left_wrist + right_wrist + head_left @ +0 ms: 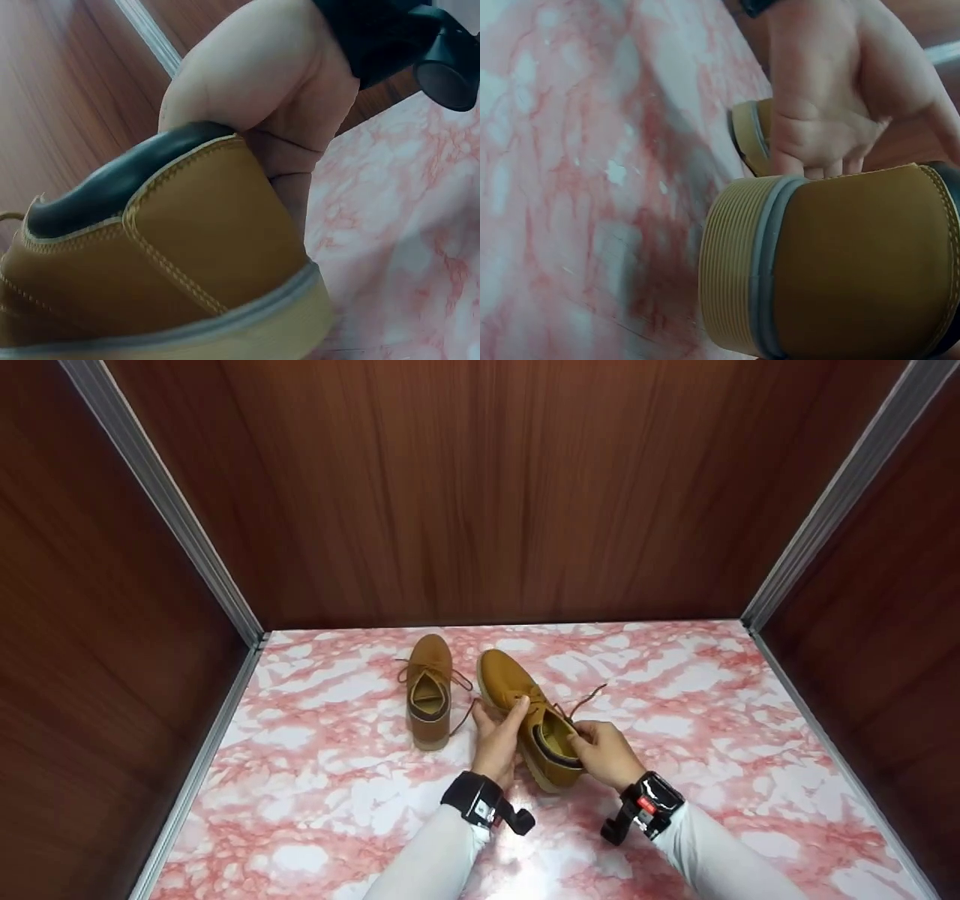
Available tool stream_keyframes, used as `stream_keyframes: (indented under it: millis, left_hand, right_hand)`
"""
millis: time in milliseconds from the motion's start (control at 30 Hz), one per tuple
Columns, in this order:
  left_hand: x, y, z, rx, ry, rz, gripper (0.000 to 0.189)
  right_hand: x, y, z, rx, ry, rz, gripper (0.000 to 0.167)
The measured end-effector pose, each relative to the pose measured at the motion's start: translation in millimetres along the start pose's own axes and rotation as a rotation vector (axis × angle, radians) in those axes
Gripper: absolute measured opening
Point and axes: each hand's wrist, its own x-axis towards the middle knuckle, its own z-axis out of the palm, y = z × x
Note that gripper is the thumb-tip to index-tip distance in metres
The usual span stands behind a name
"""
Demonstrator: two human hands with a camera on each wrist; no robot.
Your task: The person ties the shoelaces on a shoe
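Note:
A tan lace-up shoe [501, 671] with a dark padded collar is held tilted, toe toward the far left. My left hand [497, 746] grips its left side, thumb on the upper near the laces; the other fingers are mostly hidden. At the collar, my right hand [609, 754] pinches the right edge, thumb at the opening. The heel [217, 232] and pale sole show large in the left wrist view, my right hand [255, 67] behind them. My left hand [829, 90] appears beyond the heel [855, 262] in the right wrist view.
The matching tan shoe [430, 731] stands to the left, toe away from me, its laces loose at both sides. Both are on a pink-and-white marbled surface [337, 810]. Brown wood-grain panels [480, 495] with grey metal corner rails [169, 502] enclose it.

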Motion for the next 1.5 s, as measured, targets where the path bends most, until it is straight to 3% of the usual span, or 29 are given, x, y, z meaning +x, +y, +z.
stream_keyframes:
  millis: [100, 333, 533, 667, 833, 967, 1200, 1367, 1500]
  left_hand:
    - [2.3, -0.8, -3.0, 0.036, 0.026, 0.016, 0.118]
    - [5.3, 1.1, -14.8, 0.009, -0.048, 0.016, 0.109]
    - [-0.1, 3.5, -29.2, 0.028, -0.107, -0.059, 0.111]
    - [-3.0, 0.7, -39.4, 0.059, -0.147, -0.106, 0.112]
    - [-2.9, -3.4, -50.1, 0.120, -0.164, -0.124, 0.108]
    - [-1.8, -4.2, -55.4, 0.164, -0.184, -0.118, 0.105]
    - [-3.9, -1.8, -60.6, 0.218, -0.215, -0.144, 0.095]
    - [-3.1, 0.8, -61.9, 0.267, -0.214, -0.094, 0.088]
    - [-1.6, 3.5, -64.8, 0.384, -0.194, -0.034, 0.074]
  right_hand:
    - [-1.4, 1, 3, 0.003, -0.039, -0.031, 0.027]
    - [0.2, 5, 3, 0.084, -0.159, -0.032, 0.057]
    - [6.7, 9, 3, 0.412, -0.310, 0.108, 0.072]
    - [13.2, 10, 4, 0.611, -0.271, 0.134, 0.070]
    - [18.7, 6, 6, 0.854, -0.202, 0.056, 0.055]
    - [21.1, 2, 7, 0.968, -0.134, 0.008, 0.039]
    - [23.9, 0, 6, 0.973, 0.016, -0.007, 0.013]
    - [22.4, 2, 4, 0.955, 0.039, 0.005, 0.021]
    - [18.9, 3, 2, 0.962, 0.040, 0.021, 0.022]
